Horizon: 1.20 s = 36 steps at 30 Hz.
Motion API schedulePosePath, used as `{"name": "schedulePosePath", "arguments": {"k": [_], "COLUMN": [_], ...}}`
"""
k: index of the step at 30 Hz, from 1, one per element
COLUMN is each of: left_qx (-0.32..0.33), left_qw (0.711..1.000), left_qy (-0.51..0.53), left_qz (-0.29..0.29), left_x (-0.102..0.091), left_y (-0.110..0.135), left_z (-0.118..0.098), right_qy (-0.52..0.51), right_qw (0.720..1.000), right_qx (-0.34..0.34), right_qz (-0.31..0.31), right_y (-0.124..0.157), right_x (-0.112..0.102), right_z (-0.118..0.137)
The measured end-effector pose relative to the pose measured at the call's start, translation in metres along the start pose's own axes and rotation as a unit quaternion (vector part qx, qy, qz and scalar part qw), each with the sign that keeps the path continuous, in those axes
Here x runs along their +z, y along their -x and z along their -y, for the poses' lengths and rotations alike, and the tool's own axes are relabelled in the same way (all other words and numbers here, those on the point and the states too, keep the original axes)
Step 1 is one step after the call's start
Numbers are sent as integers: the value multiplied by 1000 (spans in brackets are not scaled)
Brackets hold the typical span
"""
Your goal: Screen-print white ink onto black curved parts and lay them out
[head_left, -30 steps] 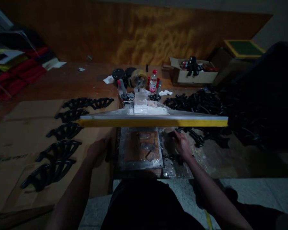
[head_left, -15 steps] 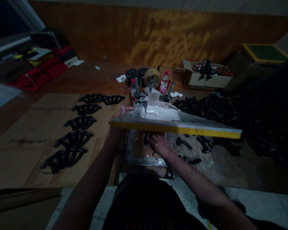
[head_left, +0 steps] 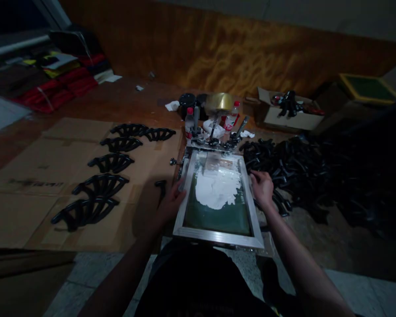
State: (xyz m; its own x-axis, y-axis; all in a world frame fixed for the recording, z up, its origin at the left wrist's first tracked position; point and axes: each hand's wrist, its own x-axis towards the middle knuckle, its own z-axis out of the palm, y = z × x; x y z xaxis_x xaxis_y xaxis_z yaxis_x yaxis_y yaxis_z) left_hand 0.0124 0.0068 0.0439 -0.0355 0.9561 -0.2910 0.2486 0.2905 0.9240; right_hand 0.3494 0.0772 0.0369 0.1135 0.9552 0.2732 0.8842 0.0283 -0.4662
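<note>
- Dim wooden bench [head_left: 119,101] is carrying cardboard [head_left: 36,176] on the left with rows of black parts [head_left: 102,185]; a black pile [head_left: 293,163] is lying right.
- I'm seeing the screen frame [head_left: 218,237] lying flat, near centre, white ink [head_left: 218,189] sitting on its mesh.
- Left hand [head_left: 171,202] is grasping the left rail; right hand [head_left: 262,189] is touching the right rail, grip too dark to tell.
- I'm judging this as seating the frame; a print stroke would call for a squeegee, none in hand.
</note>
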Motion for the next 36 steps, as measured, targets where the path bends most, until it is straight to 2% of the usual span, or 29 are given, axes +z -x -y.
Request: {"name": "schedulePosePath", "arguments": {"k": [2, 3, 5, 8, 11, 15, 18, 20, 22, 24, 26, 29, 32, 34, 36], "left_qx": [-24, -30, -21, -2, 14, 10, 3, -1, -3, -12, -22, -24, -31, -41, -29], "left_qw": [999, 998, 995, 992, 991, 993, 994, 995, 996, 997, 998, 998, 998, 998, 999], "left_qy": [-37, -59, -95, -126, -129, -116, -109, -100, -85, -68, -54, -55, -62, -46, -16], "left_qz": [6, 7, 7, 6, 16, 25, 29, 28, 24, 21, 21, 8, 15, 21, 1], "left_x": [4, 5, 8, 11, 11, 11, 11, 11, 11, 11, 12, 11, 8, 4, -2], "left_y": [-4, -6, -10, -14, -18, -21, -21, -20, -18, -16, -15, -15, -15, -12, -7], "left_z": [11, 15, 21, 30, 39, 44, 42, 40, 38, 36, 34, 30, 26, 21, 11], "right_qy": [7, 17, 60, 138, 171, 134, 75, 59, 69, 80, 71, 50, 50, 60, 67], "right_qw": [998, 994, 982, 953, 925, 876, 843, 855, 889, 907, 902, 887, 910, 936, 957], "right_qx": [-62, -106, -170, -184, -197, -336, -401, -380, -332, -315, -339, -362, -308, -253, -197], "right_qz": [-32, -23, 50, 194, 275, 319, 351, 348, 308, 266, 257, 283, 272, 238, 203], "right_y": [-20, -28, -41, -40, -13, 27, 31, 24, 23, 32, 47, 58, 33, 1, -34], "right_x": [3, 6, 14, 22, 25, 15, 5, 4, 9, 15, 20, 18, 13, 9, 0], "right_z": [29, 48, 86, 121, 122, 97, 84, 84, 87, 88, 85, 82, 96, 110, 114]}}
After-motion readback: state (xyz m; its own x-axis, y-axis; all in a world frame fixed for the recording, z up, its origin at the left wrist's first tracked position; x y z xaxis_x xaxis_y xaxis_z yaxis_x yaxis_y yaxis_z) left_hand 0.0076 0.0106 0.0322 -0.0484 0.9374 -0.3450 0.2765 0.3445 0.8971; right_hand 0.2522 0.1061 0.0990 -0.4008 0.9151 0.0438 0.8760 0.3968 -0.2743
